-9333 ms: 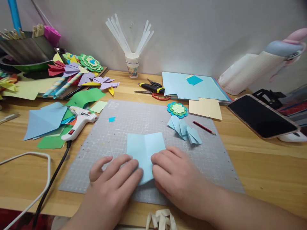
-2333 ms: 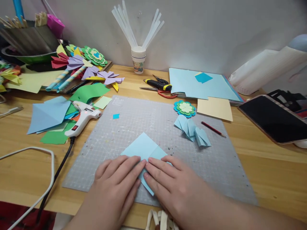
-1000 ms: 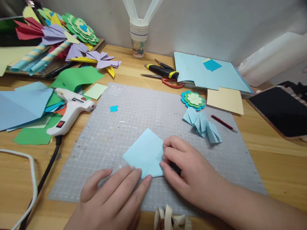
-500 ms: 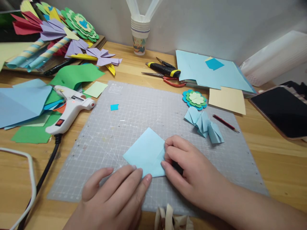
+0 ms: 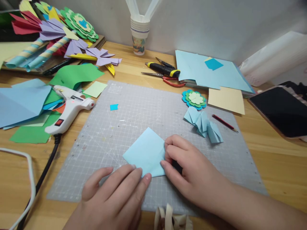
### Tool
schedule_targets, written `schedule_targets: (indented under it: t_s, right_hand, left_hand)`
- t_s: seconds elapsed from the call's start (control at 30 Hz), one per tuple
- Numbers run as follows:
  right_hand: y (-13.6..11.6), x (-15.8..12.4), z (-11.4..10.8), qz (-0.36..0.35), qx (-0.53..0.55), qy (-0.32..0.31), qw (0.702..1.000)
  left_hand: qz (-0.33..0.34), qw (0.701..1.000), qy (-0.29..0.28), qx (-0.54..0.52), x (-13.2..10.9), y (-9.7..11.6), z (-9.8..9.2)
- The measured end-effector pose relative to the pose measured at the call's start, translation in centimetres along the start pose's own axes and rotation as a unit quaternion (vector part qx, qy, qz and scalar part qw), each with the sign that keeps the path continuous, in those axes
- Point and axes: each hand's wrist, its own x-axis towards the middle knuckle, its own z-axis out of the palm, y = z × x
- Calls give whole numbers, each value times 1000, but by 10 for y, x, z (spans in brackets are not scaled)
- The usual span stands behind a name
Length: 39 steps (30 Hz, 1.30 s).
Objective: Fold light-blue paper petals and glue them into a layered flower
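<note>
A light blue sheet of paper (image 5: pixel 144 151) lies on the grey cutting mat (image 5: pixel 96 143), with one corner folded over at its right side. My left hand (image 5: pixel 117 191) rests with stretched fingers along the paper's lower left edge, its fingertips touching it. At the right edge my right hand (image 5: pixel 184 163) has its thumb and curled fingers closed on the folded corner, which they partly hide. Folded light blue paper pieces (image 5: pixel 202 124) sit on the mat beyond my right hand, beside a layered paper flower (image 5: pixel 194 99).
A white glue gun (image 5: pixel 69 110) with a black cord lies at the left among coloured papers (image 5: pixel 21 102). Red-handled scissors (image 5: pixel 171 81), a pencil (image 5: pixel 224 123) and stacked paper cups (image 5: pixel 139 35) are farther back. A tablet-like black device (image 5: pixel 280 110) lies at the right.
The folded corner looks flatter under my right hand. Both hands have hardly moved, and the view has shifted very slightly.
</note>
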Motion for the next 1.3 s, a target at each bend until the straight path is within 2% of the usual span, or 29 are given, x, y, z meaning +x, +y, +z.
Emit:
schedule_targets:
  t_s: [0.13, 0.23, 0.4, 0.53, 0.83, 1.0, 1.07, 1.13, 1.23, 1.3]
  right_hand:
    - [0, 1, 0, 0, -1, -1, 1000]
    - [0, 0, 0, 3, 1, -1, 1000]
    - [0, -1, 0, 6, -1, -4, 1000]
    - [-1, -1, -1, 4, -4, -5, 1000]
    - [-2, -2, 0, 1, -11, -4, 1000]
    - [-1, -1, -1, 0, -18, 7, 1000]
    - [-1, -4, -2, -21, -16, 25, 999]
    - [-3, -9, -2, -74, -34, 46, 996]
    - [-8, -18, 1, -179, -118, 58, 975]
    - [-12, -23, 4, -209, -164, 54, 963]
  left_hand:
    - [1, 1000, -2, 4, -2, -1, 1]
    - [29, 999, 1, 23, -3, -4, 3]
    - [84, 993, -53, 62, 4, -5, -2]
    - [86, 993, -52, 53, 10, -3, -6]
    - [99, 992, -69, 45, 10, -5, -6]
    - [95, 993, -57, 36, 12, -5, -5]
    - [86, 994, -56, 33, 12, -4, -5]
    - [82, 995, -56, 27, 11, -3, -5]
    - [78, 995, -59, 19, 9, -3, -6]
    - [78, 995, -66, 17, 8, -3, -5]
